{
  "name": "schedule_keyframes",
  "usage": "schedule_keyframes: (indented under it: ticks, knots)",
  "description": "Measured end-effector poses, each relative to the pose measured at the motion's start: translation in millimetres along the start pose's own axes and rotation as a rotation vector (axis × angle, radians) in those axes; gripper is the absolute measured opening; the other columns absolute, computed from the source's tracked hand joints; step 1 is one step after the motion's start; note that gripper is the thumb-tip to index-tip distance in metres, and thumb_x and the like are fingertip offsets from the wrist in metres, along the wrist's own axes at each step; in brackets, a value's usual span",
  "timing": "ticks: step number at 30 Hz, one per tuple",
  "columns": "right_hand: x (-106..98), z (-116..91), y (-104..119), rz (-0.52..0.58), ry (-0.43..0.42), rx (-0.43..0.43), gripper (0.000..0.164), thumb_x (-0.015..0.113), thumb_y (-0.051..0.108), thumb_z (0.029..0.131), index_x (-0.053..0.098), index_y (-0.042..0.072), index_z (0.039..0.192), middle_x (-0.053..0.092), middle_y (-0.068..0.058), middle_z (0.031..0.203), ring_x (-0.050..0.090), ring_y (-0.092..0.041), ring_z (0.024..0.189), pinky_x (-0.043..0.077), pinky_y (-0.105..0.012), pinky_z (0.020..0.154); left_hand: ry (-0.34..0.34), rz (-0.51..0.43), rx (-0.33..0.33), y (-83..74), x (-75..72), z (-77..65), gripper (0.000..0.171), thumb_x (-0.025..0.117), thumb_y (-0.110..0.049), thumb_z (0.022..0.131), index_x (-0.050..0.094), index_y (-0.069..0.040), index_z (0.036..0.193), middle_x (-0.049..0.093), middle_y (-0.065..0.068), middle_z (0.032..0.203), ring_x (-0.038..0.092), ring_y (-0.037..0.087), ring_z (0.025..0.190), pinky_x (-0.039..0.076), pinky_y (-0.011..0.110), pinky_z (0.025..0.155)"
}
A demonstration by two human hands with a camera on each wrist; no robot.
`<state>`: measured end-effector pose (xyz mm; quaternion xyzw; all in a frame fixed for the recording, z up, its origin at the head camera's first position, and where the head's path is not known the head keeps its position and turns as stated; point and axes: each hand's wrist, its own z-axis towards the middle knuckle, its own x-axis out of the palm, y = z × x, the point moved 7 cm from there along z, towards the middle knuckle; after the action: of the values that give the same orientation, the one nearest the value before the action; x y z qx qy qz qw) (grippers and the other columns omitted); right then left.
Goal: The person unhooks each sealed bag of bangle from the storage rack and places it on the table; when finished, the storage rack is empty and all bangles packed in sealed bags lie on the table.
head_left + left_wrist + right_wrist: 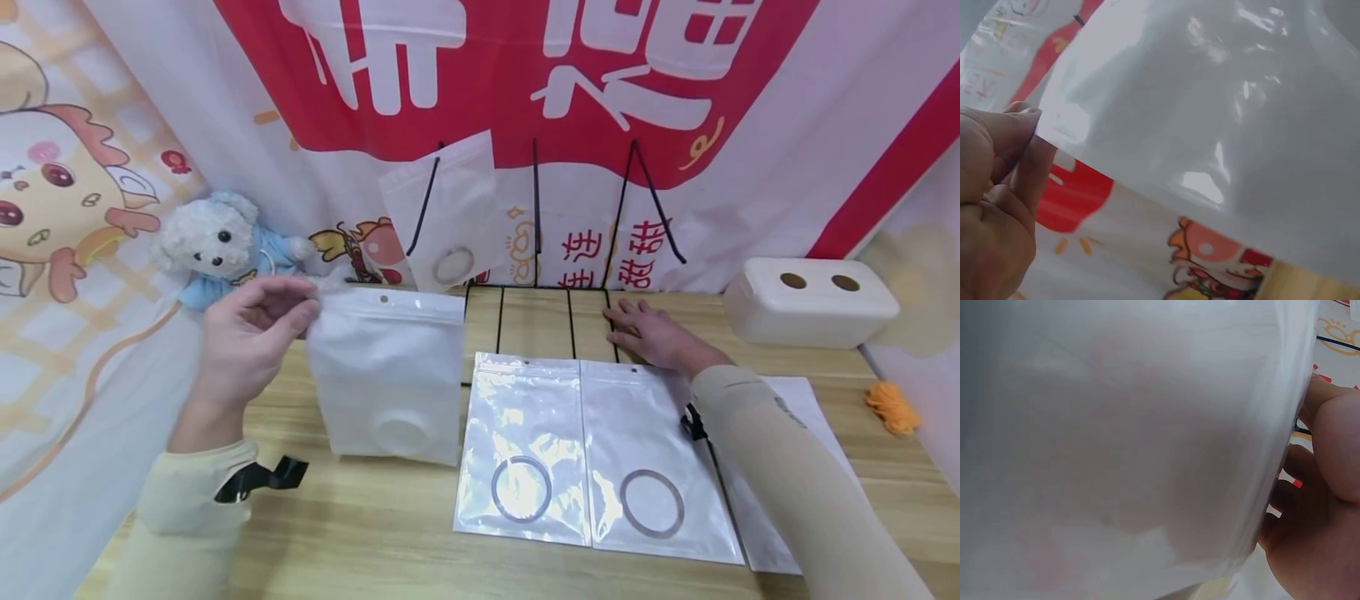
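My left hand (247, 346) pinches the upper left corner of a white zip-top bag (386, 367), which hangs at the left of a black wire rack (498, 321). In the left wrist view, thumb and fingers grip the corner of that glossy bag (1147, 112). Behind the front bags, my right hand (660, 337) reaches to the rack with fingers spread at a wire. Two glossy bags with clear rings, one left (517, 417) and one right (637, 417), hang side by side. A pale bag (1116, 444) hides part of the right hand's fingers in the right wrist view.
Another bag (442, 208) hangs tilted at the back of the rack, and a further white bag (795, 433) is under the right forearm. A plush bear (217, 242) sits left, a white box with two holes (802, 312) right, near an orange bundle (892, 407).
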<state>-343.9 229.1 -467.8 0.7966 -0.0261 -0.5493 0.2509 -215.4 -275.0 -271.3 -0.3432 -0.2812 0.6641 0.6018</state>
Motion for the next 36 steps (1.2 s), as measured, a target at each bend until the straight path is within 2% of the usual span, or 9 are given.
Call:
schedule_keyframes:
  ticks: [4, 9, 11, 15, 18, 21, 26, 29, 36]
  knots:
    - [0.2, 0.0, -0.3, 0.002, -0.001, -0.001, 0.065, 0.045, 0.043, 0.116, 0.028, 0.016, 0.172, 0.005, -0.024, 0.181, -0.005, -0.058, 0.164, -0.004, -0.076, 0.129, 0.042, 0.127, -0.136, 28.4, -2.9, -0.7, 0.019, 0.07, 0.015, 0.095, 0.071, 0.014, 0.114, 0.078, -0.006, 0.096, 0.072, 0.005, 0.083, 0.06, 0.015, 0.069]
    - [1.1, 0.8, -0.4, 0.006, -0.008, -0.005, 0.064, 0.045, 0.043, 0.116, 0.028, 0.016, 0.172, 0.005, -0.024, 0.181, -0.005, -0.057, 0.164, -0.004, -0.074, 0.13, 0.08, 0.263, -0.225, 55.0, -3.0, 1.0, 0.022, 0.071, 0.005, 0.1, 0.069, 0.009, 0.122, 0.075, -0.012, 0.1, 0.072, 0.002, 0.087, 0.062, 0.016, 0.072]
    - [1.1, 0.6, -0.4, 0.006, -0.01, -0.007, 0.064, 0.045, 0.042, 0.116, 0.028, 0.016, 0.172, 0.005, -0.024, 0.181, -0.005, -0.057, 0.164, -0.004, -0.074, 0.13, 0.108, 0.316, -0.257, 65.2, -0.6, 0.7, 0.024, 0.07, 0.002, 0.102, 0.068, 0.008, 0.125, 0.074, -0.007, 0.104, 0.071, 0.001, 0.09, 0.062, 0.017, 0.073]
    - [1.0, 0.4, -0.2, 0.0, -0.01, -0.01, 0.064, 0.045, 0.042, 0.116, 0.028, 0.015, 0.172, 0.005, -0.025, 0.18, -0.004, -0.057, 0.164, -0.005, -0.073, 0.131, 0.177, 0.432, -0.342, 86.9, 5.4, -3.9, 0.027, 0.069, -0.006, 0.105, 0.068, 0.003, 0.13, 0.074, 0.014, 0.116, 0.068, -0.004, 0.094, 0.062, 0.015, 0.076]
    - [1.0, 0.8, 0.3, -0.003, -0.01, -0.017, 0.064, 0.045, 0.042, 0.116, 0.028, 0.014, 0.172, 0.006, -0.026, 0.18, -0.004, -0.057, 0.164, -0.004, -0.073, 0.131, 0.215, 0.453, -0.389, 102.5, 9.0, -7.8, 0.029, 0.068, -0.007, 0.106, 0.067, 0.004, 0.132, 0.073, 0.026, 0.122, 0.067, -0.006, 0.095, 0.061, 0.013, 0.079]
    - [0.2, 1.3, 0.4, -0.012, -0.017, -0.033, 0.064, 0.046, 0.04, 0.116, 0.03, 0.011, 0.171, 0.008, -0.029, 0.179, -0.002, -0.059, 0.163, -0.002, -0.073, 0.131, 0.24, 0.448, -0.418, 116.4, 12.0, -10.4, 0.03, 0.067, -0.004, 0.105, 0.065, 0.006, 0.133, 0.071, 0.028, 0.124, 0.068, 0.001, 0.098, 0.06, 0.013, 0.082]
    - [1.7, 2.0, 0.0, -0.017, -0.023, -0.04, 0.063, 0.045, 0.039, 0.116, 0.03, 0.01, 0.17, 0.009, -0.029, 0.178, -0.001, -0.059, 0.163, -0.002, -0.073, 0.131, 0.259, 0.467, -0.509, 137.1, 13.6, -17.6, 0.032, 0.064, -0.004, 0.106, 0.062, 0.006, 0.136, 0.069, 0.027, 0.125, 0.072, 0.026, 0.107, 0.062, 0.019, 0.083]
    - [2.1, 1.2, 0.0, -0.01, -0.017, -0.032, 0.064, 0.045, 0.04, 0.116, 0.029, 0.01, 0.171, 0.008, -0.029, 0.179, -0.003, -0.058, 0.163, -0.003, -0.073, 0.131, 0.272, 0.488, -0.539, 146.7, 15.9, -21.6, 0.033, 0.063, -0.005, 0.107, 0.062, 0.006, 0.137, 0.069, 0.029, 0.126, 0.072, 0.037, 0.112, 0.063, 0.022, 0.082]
    - [1.3, 0.0, -0.4, 0.001, -0.01, -0.021, 0.063, 0.045, 0.04, 0.117, 0.029, 0.013, 0.171, 0.006, -0.026, 0.18, -0.004, -0.056, 0.164, -0.004, -0.072, 0.132, 0.321, 0.559, -0.586, 167.5, 20.7, -30.6, 0.029, 0.063, -0.008, 0.108, 0.063, 0.003, 0.135, 0.07, 0.025, 0.124, 0.07, 0.036, 0.111, 0.056, 0.018, 0.079]
